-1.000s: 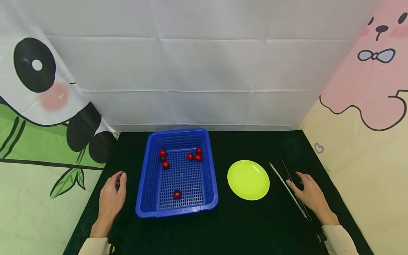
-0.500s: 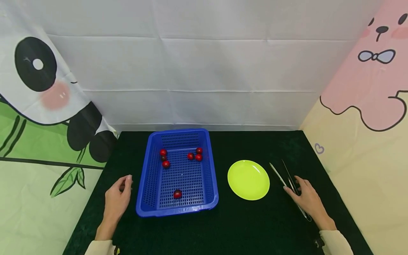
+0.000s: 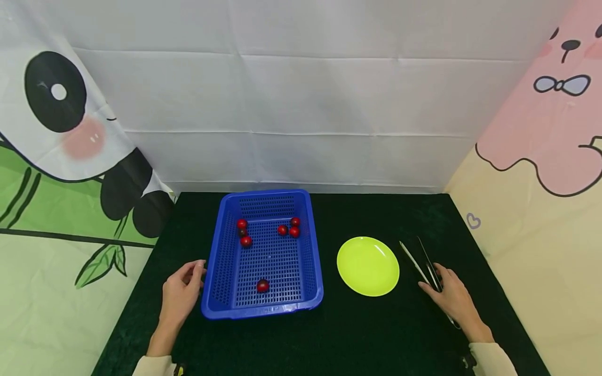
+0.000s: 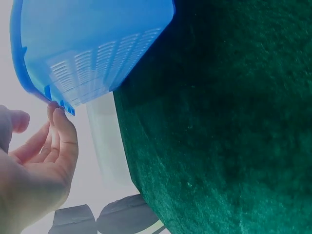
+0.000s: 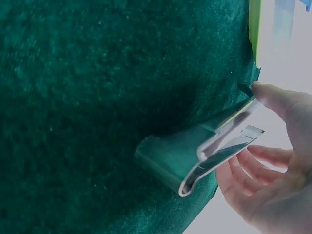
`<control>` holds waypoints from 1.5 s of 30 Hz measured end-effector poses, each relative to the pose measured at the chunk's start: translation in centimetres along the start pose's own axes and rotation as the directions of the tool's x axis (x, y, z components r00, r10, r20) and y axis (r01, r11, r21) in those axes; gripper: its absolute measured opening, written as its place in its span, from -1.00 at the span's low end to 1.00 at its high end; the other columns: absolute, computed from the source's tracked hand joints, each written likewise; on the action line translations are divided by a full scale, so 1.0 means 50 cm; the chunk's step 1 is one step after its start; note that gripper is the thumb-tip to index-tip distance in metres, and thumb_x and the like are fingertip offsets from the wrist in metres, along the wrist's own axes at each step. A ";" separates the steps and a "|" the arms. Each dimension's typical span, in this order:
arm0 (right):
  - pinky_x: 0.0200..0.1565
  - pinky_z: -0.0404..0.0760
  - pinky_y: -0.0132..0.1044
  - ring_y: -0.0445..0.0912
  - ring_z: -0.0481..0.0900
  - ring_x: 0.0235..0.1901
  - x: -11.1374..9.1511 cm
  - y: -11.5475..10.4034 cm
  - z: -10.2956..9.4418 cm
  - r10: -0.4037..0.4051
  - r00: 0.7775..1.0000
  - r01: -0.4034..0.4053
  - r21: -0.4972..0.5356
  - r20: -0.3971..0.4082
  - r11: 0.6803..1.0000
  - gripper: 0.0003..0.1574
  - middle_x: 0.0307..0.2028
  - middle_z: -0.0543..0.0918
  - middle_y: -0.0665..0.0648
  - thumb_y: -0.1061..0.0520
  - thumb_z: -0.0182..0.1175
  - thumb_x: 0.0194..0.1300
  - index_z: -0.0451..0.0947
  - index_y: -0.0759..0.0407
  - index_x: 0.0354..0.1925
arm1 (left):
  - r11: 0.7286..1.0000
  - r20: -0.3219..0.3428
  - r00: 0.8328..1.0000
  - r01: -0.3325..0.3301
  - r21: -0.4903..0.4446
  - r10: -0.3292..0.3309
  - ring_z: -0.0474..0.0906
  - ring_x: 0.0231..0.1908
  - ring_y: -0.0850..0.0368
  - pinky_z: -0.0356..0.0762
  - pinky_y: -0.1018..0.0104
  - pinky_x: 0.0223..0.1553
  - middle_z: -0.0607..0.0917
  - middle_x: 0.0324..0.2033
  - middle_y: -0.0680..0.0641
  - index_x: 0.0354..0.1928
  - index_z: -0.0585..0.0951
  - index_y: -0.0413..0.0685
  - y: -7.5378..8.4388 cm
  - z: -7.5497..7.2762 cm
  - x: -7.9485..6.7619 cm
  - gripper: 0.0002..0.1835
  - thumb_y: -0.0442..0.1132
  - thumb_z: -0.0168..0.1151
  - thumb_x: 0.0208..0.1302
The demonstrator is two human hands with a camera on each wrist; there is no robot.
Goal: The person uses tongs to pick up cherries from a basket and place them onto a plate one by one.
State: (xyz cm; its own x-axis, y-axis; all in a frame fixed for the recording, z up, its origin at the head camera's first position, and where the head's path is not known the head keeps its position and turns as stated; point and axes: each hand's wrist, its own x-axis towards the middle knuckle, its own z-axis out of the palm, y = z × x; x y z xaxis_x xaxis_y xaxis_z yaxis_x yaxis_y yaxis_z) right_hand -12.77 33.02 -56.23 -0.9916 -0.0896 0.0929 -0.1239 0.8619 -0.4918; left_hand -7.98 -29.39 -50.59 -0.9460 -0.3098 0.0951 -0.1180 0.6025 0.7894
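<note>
Grips the tongs at four o'clock with fingers of the right hand, touches the basket at its nine-o'clock rim with loose-fingered left hand, so might fumble through uneven pinching or roll tomatoes by nudging.

Dark-green worktop; blue basket patterned with slots; red cherry tomatoes; lime-yellow plate at the basket's three o'clock; silver tongs; black-and-white panda print at ten, pink bear print at two o'clock.
</note>
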 end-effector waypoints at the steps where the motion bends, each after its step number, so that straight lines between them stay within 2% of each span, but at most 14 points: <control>1: -0.17 0.58 0.18 0.26 0.57 -0.10 0.000 0.002 0.002 -0.003 1.000 0.003 0.001 -0.001 1.000 -0.08 0.05 0.52 0.55 -0.05 0.43 0.32 0.31 0.51 0.34 | 1.000 -0.003 1.000 0.003 -0.002 -0.003 0.66 -0.35 0.04 0.58 0.42 -0.41 0.73 -0.08 -0.28 0.22 0.60 -0.21 0.001 0.000 -0.001 -0.50 0.06 -0.05 0.64; 7: 0.07 0.46 0.37 0.48 0.46 0.13 0.001 0.006 0.009 0.002 1.000 -0.002 0.035 0.025 0.999 -0.12 0.18 0.44 0.65 0.05 0.41 0.34 0.28 0.57 0.33 | 1.000 -0.015 1.000 0.011 0.008 -0.011 0.56 -0.44 0.17 0.51 0.42 -0.45 0.71 -0.14 -0.20 0.20 0.62 -0.21 0.002 0.004 -0.004 -0.55 0.02 0.05 0.61; 9: 0.08 0.45 0.37 0.49 0.46 0.14 0.002 0.007 0.011 0.001 1.000 -0.003 0.043 0.029 0.999 -0.15 0.18 0.44 0.65 0.08 0.40 0.35 0.28 0.59 0.32 | 1.000 -0.019 1.000 0.014 0.014 -0.013 0.54 -0.43 0.19 0.48 0.42 -0.44 0.71 -0.14 -0.18 0.18 0.63 -0.20 0.001 0.007 -0.004 -0.56 0.01 0.07 0.60; 12: 0.00 0.50 0.31 0.43 0.52 0.06 0.001 0.008 0.015 -0.014 1.000 0.014 0.043 -0.001 0.999 -0.21 0.11 0.50 0.63 0.10 0.41 0.34 0.33 0.59 0.27 | 1.000 -0.019 0.999 0.026 0.012 -0.026 0.55 -0.39 0.19 0.47 0.42 -0.42 0.72 -0.13 -0.17 0.18 0.63 -0.19 0.001 0.012 -0.004 -0.57 0.01 0.09 0.59; 14: -0.12 0.54 0.17 0.31 0.58 -0.08 -0.002 0.010 0.019 -0.027 0.999 0.029 0.043 -0.041 0.999 -0.27 0.03 0.56 0.56 0.13 0.41 0.34 0.37 0.57 0.24 | 0.999 -0.017 0.999 0.041 0.006 -0.041 0.56 -0.38 0.19 0.48 0.43 -0.39 0.72 -0.13 -0.17 0.18 0.63 -0.19 0.001 0.015 -0.005 -0.57 0.02 0.09 0.58; 16: -0.21 0.53 0.02 0.19 0.56 -0.20 -0.005 0.012 0.023 -0.040 0.996 0.044 0.048 -0.083 0.998 -0.32 -0.04 0.59 0.50 0.15 0.41 0.34 0.41 0.55 0.22 | 0.998 -0.014 0.998 0.057 0.000 -0.057 0.58 -0.36 0.19 0.50 0.43 -0.38 0.71 -0.12 -0.17 0.18 0.63 -0.18 0.001 0.019 -0.005 -0.57 0.02 0.10 0.58; 19: -0.28 0.46 -0.10 0.09 0.50 -0.26 -0.009 0.012 0.026 -0.051 0.990 0.059 0.060 -0.135 0.996 -0.36 -0.07 0.60 0.44 0.16 0.38 0.36 0.43 0.51 0.23 | 0.997 -0.021 0.997 0.071 -0.007 -0.072 0.59 -0.36 0.19 0.51 0.44 -0.37 0.71 -0.12 -0.18 0.17 0.64 -0.18 0.001 0.024 -0.005 -0.57 0.01 0.14 0.56; 25: -0.24 0.46 -0.07 0.14 0.54 -0.20 -0.004 0.009 0.023 -0.072 0.979 0.086 0.066 -0.191 0.994 -0.40 -0.03 0.60 0.44 0.16 0.35 0.39 0.43 0.45 0.25 | 0.995 -0.023 0.995 0.094 -0.021 -0.094 0.58 -0.35 0.19 0.51 0.43 -0.38 0.70 -0.10 -0.19 0.19 0.62 -0.19 0.002 0.027 -0.008 -0.55 0.03 0.13 0.56; 33: -0.17 0.47 0.09 0.21 0.55 -0.14 0.012 -0.005 0.009 -0.094 0.974 0.110 0.066 -0.205 0.992 -0.39 0.03 0.58 0.47 0.15 0.34 0.40 0.43 0.44 0.27 | 0.990 -0.014 0.991 0.135 -0.052 -0.136 0.60 -0.32 0.17 0.54 0.45 -0.36 0.70 -0.06 -0.23 0.22 0.60 -0.20 0.004 0.027 -0.011 -0.50 0.07 0.11 0.56; 41: -0.28 0.46 -0.13 0.09 0.51 -0.26 0.038 -0.037 -0.018 -0.123 0.969 0.135 0.044 -0.217 0.990 -0.41 -0.08 0.63 0.40 0.15 0.40 0.34 0.49 0.42 0.22 | 0.976 0.003 0.979 0.205 -0.073 -0.206 0.65 -0.25 0.13 0.54 0.50 -0.29 0.70 0.00 -0.25 0.25 0.59 -0.16 0.007 0.026 -0.011 -0.45 0.14 0.11 0.53; 45: -0.35 0.43 -0.25 0.04 0.50 -0.32 0.048 -0.054 -0.031 -0.130 0.968 0.144 0.048 -0.215 0.988 -0.43 -0.17 0.63 0.34 0.14 0.43 0.32 0.52 0.42 0.17 | 0.973 0.009 0.976 0.217 -0.077 -0.217 0.67 -0.21 0.09 0.53 0.52 -0.27 0.70 0.01 -0.25 0.25 0.59 -0.15 0.008 0.027 -0.011 -0.45 0.15 0.12 0.52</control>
State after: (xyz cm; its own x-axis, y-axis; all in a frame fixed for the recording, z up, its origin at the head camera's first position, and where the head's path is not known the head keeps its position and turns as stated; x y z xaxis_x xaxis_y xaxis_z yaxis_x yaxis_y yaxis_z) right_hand -14.74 31.24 -53.36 -0.9359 -0.0918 0.3402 -0.2670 0.8148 -0.5147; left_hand -7.90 -27.99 -51.13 -0.9005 -0.4265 -0.0843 -0.2970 0.4620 0.8357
